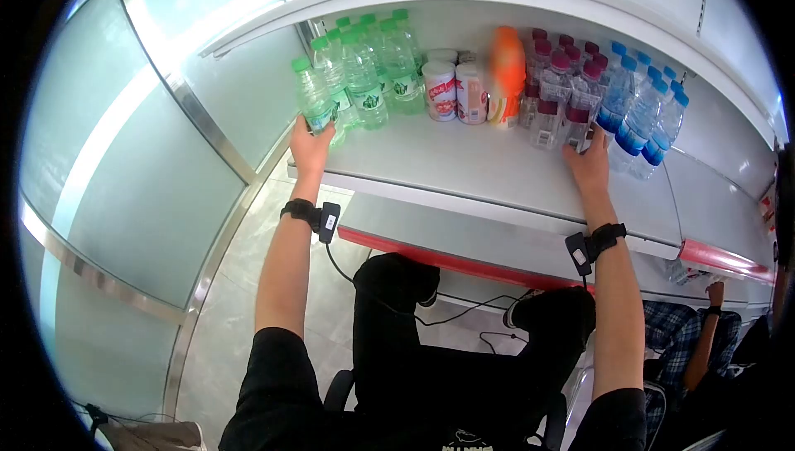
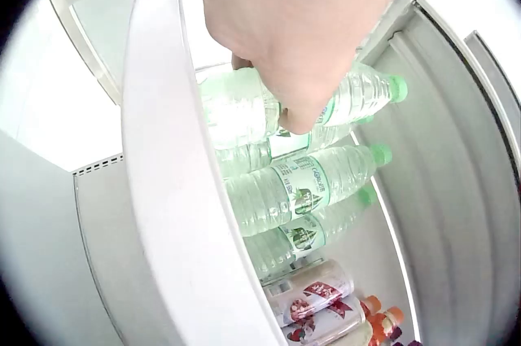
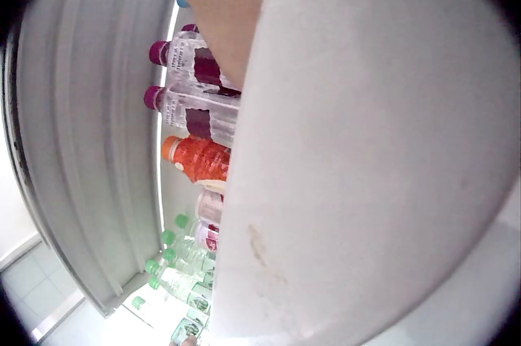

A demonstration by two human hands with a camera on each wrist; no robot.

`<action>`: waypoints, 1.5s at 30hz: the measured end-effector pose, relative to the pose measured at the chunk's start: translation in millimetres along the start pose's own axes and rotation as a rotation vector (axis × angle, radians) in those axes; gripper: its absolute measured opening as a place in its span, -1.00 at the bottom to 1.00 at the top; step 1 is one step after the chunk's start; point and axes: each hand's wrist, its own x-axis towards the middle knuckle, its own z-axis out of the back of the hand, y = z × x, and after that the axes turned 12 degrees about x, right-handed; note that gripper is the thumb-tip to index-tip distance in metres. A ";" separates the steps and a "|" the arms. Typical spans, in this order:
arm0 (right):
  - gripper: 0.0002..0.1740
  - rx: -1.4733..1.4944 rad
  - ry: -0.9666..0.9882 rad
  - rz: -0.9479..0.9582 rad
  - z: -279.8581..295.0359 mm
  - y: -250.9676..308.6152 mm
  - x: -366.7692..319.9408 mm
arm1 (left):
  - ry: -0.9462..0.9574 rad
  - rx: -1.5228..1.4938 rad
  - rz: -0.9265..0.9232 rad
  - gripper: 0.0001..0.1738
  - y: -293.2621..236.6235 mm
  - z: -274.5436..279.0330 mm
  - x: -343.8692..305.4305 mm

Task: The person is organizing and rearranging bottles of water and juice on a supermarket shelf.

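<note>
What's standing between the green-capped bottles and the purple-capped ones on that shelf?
Pale printed cans, then orange-capped bottles; the head and left wrist views both show this.

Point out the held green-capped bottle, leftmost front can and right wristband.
Held green-capped bottle (image 1: 313, 95): head view, upper body.
Leftmost front can (image 1: 440, 91): head view, printed side.
Right wristband (image 1: 609, 239): head view, black strap.
</note>
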 end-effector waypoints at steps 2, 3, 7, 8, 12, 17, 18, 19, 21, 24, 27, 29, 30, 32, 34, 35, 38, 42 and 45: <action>-0.19 0.008 0.001 -0.007 -0.7 -1.0 1.6 | 0.019 -0.012 0.009 -0.49 -6.2 3.8 -0.9; -0.19 0.013 0.003 -0.016 -1.2 -2.0 2.2 | 0.041 -0.024 0.019 -0.49 -6.5 4.6 -1.6; -0.20 0.006 -0.003 -0.018 -0.6 -2.3 2.1 | -0.056 -0.010 -0.034 -0.48 0.0 -4.4 -19.7; -0.20 0.009 -0.004 -0.020 -0.7 -1.3 1.4 | -0.053 0.034 -0.034 -0.47 2.8 -7.0 -22.9; -0.21 0.007 -0.020 0.006 -2.9 -4.6 0.8 | -0.130 0.209 -0.109 -0.47 12.1 -14.8 -23.3; -0.20 0.015 -0.008 0.009 -4.0 -11.8 3.7 | -0.201 0.193 -0.147 -0.43 8.0 -12.9 -26.1; -0.20 0.007 -0.012 0.018 -2.7 -11.0 2.4 | -0.149 0.157 -0.084 -0.43 9.0 -13.9 -27.2; -0.20 0.003 -0.015 0.016 -1.1 -10.1 1.7 | -0.146 0.153 -0.085 -0.43 9.7 -15.2 -27.3; -0.19 0.011 0.002 -0.047 -0.6 -6.9 1.8 | -0.139 0.094 -0.043 -0.43 8.7 -14.5 -27.9; -0.20 0.002 -0.027 0.029 -3.0 -10.8 1.9 | -0.142 0.069 0.013 -0.41 2.1 -11.9 -31.2; -0.21 0.019 -0.027 0.007 -2.9 -10.6 1.8 | -0.153 0.110 -0.008 -0.42 1.0 -10.5 -32.2; -0.20 0.029 -0.011 -0.022 0.0 -5.8 -0.4 | -0.147 0.101 0.001 -0.43 0.8 -10.4 -32.6; -0.20 0.040 0.005 -0.047 1.0 -3.2 -0.7 | -0.145 0.092 0.008 -0.43 0.5 -10.0 -32.3; -0.20 0.003 -0.008 -0.006 -1.9 -13.8 2.5 | -0.148 0.092 0.006 -0.43 -0.4 -9.7 -32.9; -0.20 -0.034 -0.023 0.035 -2.0 -12.0 3.3 | -0.150 0.092 0.002 -0.43 -1.8 -8.1 -33.7; -0.21 -0.021 -0.013 0.012 -1.2 -11.5 3.2 | -0.127 0.093 0.036 -0.44 -3.0 -7.3 -33.8; -0.23 -0.006 -0.005 -0.016 1.0 -5.5 0.8 | -0.101 0.091 0.071 -0.44 -1.6 -9.0 -33.0; -0.27 0.013 -0.014 0.014 0.1 -7.0 0.4 | -0.104 0.086 0.076 -0.43 -0.8 -9.9 -33.4; -0.31 -0.021 -0.001 0.014 0.7 -7.8 1.2 | -0.095 0.103 0.104 -0.44 -1.3 -9.7 -34.6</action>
